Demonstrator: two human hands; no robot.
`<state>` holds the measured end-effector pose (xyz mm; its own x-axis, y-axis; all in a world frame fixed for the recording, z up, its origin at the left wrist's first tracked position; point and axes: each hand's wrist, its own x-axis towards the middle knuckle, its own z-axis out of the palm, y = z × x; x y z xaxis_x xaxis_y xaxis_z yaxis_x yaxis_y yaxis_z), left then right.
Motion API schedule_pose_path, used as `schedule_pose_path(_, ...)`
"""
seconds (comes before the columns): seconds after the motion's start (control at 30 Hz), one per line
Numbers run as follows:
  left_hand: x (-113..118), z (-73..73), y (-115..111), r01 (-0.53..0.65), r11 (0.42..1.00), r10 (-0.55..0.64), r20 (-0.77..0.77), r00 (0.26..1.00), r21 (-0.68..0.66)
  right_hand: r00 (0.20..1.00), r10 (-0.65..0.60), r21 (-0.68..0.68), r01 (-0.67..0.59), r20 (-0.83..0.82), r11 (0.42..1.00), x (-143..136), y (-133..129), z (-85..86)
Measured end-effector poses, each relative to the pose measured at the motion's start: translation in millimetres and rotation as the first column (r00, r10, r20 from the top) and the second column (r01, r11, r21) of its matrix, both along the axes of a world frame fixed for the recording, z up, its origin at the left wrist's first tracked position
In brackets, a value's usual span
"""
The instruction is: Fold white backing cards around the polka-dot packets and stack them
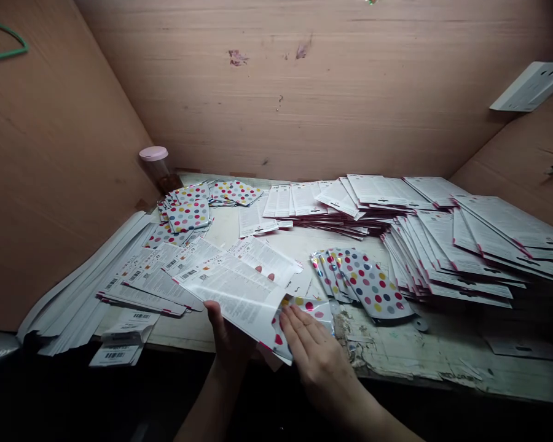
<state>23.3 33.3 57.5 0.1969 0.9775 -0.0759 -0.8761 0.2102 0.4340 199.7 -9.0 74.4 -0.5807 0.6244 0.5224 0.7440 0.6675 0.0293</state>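
My left hand [230,337] is closed around a white printed envelope [242,291], thumb on the near edge and fingertips showing beyond the far edge. The envelope is tilted, its open end facing right. At that opening, my right hand [320,356] presses its fingers onto a shiny polka-dot packet [321,309]. Part of the packet lies within the opening, and the rest sticks out beside my fingers. Right of my hands, several more polka-dot packets [368,282] are fanned out. More white envelopes [161,282] lie overlapped to the left.
Stacks of white envelopes [465,245] cover the right and back of the worn table [387,356]. Polka-dot packets [188,209] are piled at back left, near a pink-lidded jar [154,155]. Barcode labels [120,353] overhang the front edge. Wooden panels [276,86] enclose the table.
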Motion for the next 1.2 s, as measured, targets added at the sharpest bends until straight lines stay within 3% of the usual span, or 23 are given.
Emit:
schedule_pose_path(0.13, -4, 9.5, 3, -0.152, 0.985, 0.147, -0.062, 0.987, -0.086, 0.998, -0.058, -0.067, 0.059, 0.021, 0.996, -19, -2, 0.0)
schedule_pose_path(0.2, 0, 12.1, 1, -0.129, 0.984, 0.118, -0.095, 0.988, -0.124, 0.997, -0.060, -0.104, 0.064, 0.040, 0.992, -26, -1, 2.5)
schedule_pose_path(0.27, 5, 13.4, -2, -0.034, 0.984, 0.018, -0.093, 0.995, -0.176, 0.999, -0.052, -0.161, 0.054, 0.015, 0.985, -29, -1, 8.8)
schedule_pose_path(0.37, 6, 16.7, -1, 0.004, 0.976, -0.016, -0.053, 0.998, -0.219, 0.993, 0.000, -0.213, -0.024, -0.114, 0.977, -18, -8, 23.6)
schedule_pose_path(0.47, -2, 21.8, 4, -0.126, 0.972, 0.117, -0.057, 0.991, -0.199, 0.982, 0.131, -0.227, -0.159, -0.133, 0.961, 8, -17, 30.4)
schedule_pose_path(0.57, 2, 19.5, -2, -0.103, 0.984, 0.092, -0.085, 0.992, -0.144, 0.973, 0.212, -0.250, -0.230, -0.094, 0.941, 17, -12, 14.5)
schedule_pose_path(0.73, 32, -0.7, -28, 0.143, 0.989, -0.146, -0.112, 0.983, -0.042, 0.957, 0.007, -0.304, -0.099, -0.290, 0.948, -17, 6, -23.3)
schedule_pose_path(0.8, 29, -5.1, -27, 0.109, 0.991, -0.118, -0.113, 0.987, -0.081, 0.966, -0.020, -0.349, -0.074, -0.259, 0.934, -21, 1, -21.8)
schedule_pose_path(0.87, 15, -7.5, -15, -0.025, 0.982, -0.008, -0.176, 0.984, -0.185, 0.975, 0.097, -0.396, -0.170, -0.197, 0.902, -9, -10, -11.7)
schedule_pose_path(0.93, -2, -11.9, 0, -0.157, 0.952, 0.059, -0.347, 0.936, -0.261, 0.955, 0.184, -0.432, -0.271, -0.232, 0.860, 13, -20, -2.2)
schedule_pose_path(1.0, -12, -20.6, 12, -0.187, 0.959, 0.038, -0.556, 0.830, -0.213, 0.930, 0.124, -0.397, -0.265, -0.347, 0.879, 33, -21, -2.2)
schedule_pose_path(1.1, -6, -37.0, 18, -0.125, 0.990, 0.041, -0.740, 0.671, -0.058, 0.887, -0.042, -0.343, -0.134, -0.460, 0.930, 47, -6, -24.6)
schedule_pose_path(1.17, 5, -44.4, 14, -0.168, 0.986, 0.106, -0.790, 0.604, 0.003, 0.887, -0.063, -0.379, -0.130, -0.457, 0.916, 46, 5, -47.1)
schedule_pose_path(1.2, 9, -46.4, 10, -0.218, 0.974, 0.171, -0.833, 0.526, 0.062, 0.891, -0.077, -0.405, -0.125, -0.447, 0.906, 45, 8, -57.7)
